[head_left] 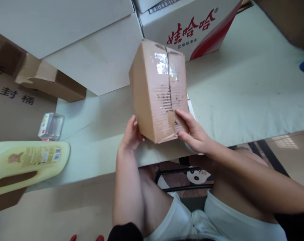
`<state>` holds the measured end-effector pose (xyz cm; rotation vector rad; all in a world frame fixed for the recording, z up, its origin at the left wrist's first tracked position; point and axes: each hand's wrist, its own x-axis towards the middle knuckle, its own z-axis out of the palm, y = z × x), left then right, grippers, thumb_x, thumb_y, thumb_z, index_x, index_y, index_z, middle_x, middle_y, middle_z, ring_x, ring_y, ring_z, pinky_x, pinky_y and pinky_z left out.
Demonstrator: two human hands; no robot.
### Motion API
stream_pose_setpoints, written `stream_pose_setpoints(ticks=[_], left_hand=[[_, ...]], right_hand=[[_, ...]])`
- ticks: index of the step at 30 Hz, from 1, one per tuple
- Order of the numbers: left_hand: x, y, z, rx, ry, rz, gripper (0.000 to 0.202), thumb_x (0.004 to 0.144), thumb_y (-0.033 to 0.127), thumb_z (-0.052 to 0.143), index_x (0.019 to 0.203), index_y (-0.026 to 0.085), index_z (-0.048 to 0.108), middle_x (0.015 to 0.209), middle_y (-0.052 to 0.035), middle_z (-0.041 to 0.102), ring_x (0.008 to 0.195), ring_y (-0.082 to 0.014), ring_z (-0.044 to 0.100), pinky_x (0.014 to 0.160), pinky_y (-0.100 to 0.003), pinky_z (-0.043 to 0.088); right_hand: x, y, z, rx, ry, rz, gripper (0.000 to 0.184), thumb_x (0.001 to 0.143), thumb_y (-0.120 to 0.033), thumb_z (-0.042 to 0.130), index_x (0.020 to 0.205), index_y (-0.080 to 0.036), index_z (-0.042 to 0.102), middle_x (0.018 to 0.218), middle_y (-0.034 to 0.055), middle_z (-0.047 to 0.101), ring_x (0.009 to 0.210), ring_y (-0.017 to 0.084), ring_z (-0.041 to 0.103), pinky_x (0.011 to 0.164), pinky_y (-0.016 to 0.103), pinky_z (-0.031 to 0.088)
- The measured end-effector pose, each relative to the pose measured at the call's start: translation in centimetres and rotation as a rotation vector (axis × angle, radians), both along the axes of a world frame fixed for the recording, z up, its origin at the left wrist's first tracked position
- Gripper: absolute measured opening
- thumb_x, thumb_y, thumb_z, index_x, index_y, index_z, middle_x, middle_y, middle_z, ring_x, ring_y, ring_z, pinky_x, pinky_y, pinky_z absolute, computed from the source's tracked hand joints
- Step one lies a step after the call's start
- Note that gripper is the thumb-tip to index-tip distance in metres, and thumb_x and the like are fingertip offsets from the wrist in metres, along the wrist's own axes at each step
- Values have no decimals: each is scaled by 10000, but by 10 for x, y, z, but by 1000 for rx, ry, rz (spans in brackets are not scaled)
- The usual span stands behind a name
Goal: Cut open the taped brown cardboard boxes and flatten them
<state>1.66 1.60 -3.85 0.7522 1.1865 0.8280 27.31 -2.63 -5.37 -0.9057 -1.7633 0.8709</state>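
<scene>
A brown cardboard box (146, 97) is tilted between my two hands near the front edge of the table. Shiny clear tape and smudged dark print mark the side with the seam. My left hand (132, 134) grips the lower left corner, its fingers partly hidden behind the box. My right hand (193, 132) holds the lower right edge, thumb and a finger pressed near the seam. Something white, mostly hidden, shows just behind the box on the right.
A white carton with red lettering (184, 33) stands behind, beside a large plain white box (109, 63). At left are a pale yellow bottle (46, 164) lying on its side, a small clear plastic container (51, 126) and brown cartons (68, 87). The table (242, 100) has a pale green cover.
</scene>
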Motion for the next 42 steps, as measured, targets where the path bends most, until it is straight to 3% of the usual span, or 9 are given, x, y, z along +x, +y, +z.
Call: stream_pose_setpoints(ticks=[6,11,16,19,25,30,34,39,42], left_hand=[[1,-11,11,-176,192,-391,654,597,797,712,719,156,663,626,-65,658,515,-175,663,398,-215,218],[2,0,-2,76,327,13,471,668,561,778,941,191,677,911,-78,718,705,-167,690,500,-224,380],[-6,12,-14,533,301,620,566,795,627,642,1232,277,553,1257,-90,659,1180,-228,646,942,-357,526],[-9,10,-13,782,181,655,609,853,672,540,1318,285,464,1321,-94,616,1257,-255,611,1074,-426,484],[-7,3,-9,794,183,571,623,771,501,679,1302,299,424,1252,-80,599,1191,-254,614,1016,-401,508],[2,3,-1,758,212,608,521,770,460,606,1230,283,438,1260,-90,594,1221,-257,597,1015,-392,501],[7,4,3,742,227,602,476,770,445,592,1186,266,445,1205,-92,612,1216,-259,598,1008,-389,500],[9,3,4,754,204,596,465,776,427,592,1186,259,450,1189,-89,616,1213,-256,599,1003,-380,498],[10,2,4,754,210,584,468,783,445,602,1187,258,459,1178,-87,608,1181,-256,608,977,-375,504]], right_hand=[[12,10,-4,-119,232,-239,374,960,-551,524,1246,-355,664,1328,32,687,1266,302,625,1120,534,482],[15,17,-3,-152,253,-362,365,911,-620,568,1082,-346,740,1294,46,716,1403,342,533,1216,584,368],[10,11,5,-143,223,-36,365,938,-588,579,1151,-318,700,1414,61,656,1360,312,585,1149,546,456],[6,6,6,-122,217,201,280,974,-477,591,1203,-327,651,1461,64,624,1336,275,607,1127,504,471],[3,5,7,-119,195,238,258,986,-444,579,1205,-315,617,1474,87,603,1342,268,596,1097,494,488],[15,12,15,-58,160,-77,338,1004,-528,460,995,-267,676,990,68,754,917,232,718,808,408,579],[33,26,16,-106,-148,-583,202,930,-384,542,821,-240,633,672,19,627,598,178,570,583,336,462],[36,33,13,-358,-851,-477,473,835,-425,609,1249,-195,623,900,105,734,651,233,592,525,318,333],[33,31,17,-447,-970,-434,576,845,-398,576,1385,-200,545,911,118,745,654,260,605,538,332,344]])
